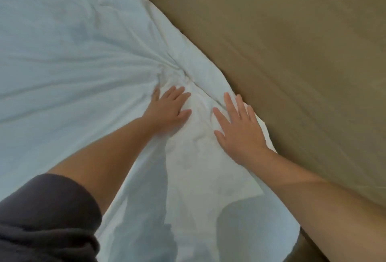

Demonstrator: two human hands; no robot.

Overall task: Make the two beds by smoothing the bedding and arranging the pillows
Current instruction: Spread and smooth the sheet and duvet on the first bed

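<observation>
bedding: we saw white bedding (73, 52) filling the left and centre of the frame, from upper left down to bottom centre. Its free border ran diagonally from top centre to lower right.
creases: a knot of creases (177, 71) sat at mid-frame, just above the left fingertips. Long folds fanned out from it toward the left edge of the frame.
left hand: the left hand (169, 111) lay palm down on the bedding at centre, fingers straight and slightly spread, thumb out to the upper left. It held nothing and was pressing flat.
right hand: the right hand (238, 128) lay just right of centre, palm down on the bedding, fingers straight and fanned wide. It gripped nothing, and its outer side sat close to the bedding's border.
spacing: hands were near each other, not touching, with a rumpled strip of fabric between them.
shadows: we logged arm shadows (146, 209) on the bedding at bottom centre.
sleeve: a dark grey sleeve (41, 220) was bunched on the left arm, lower left.
tan surface: a tan surface (292, 52) covered the right and upper right, meeting the bedding's border. We couldn't tell what it was.
</observation>
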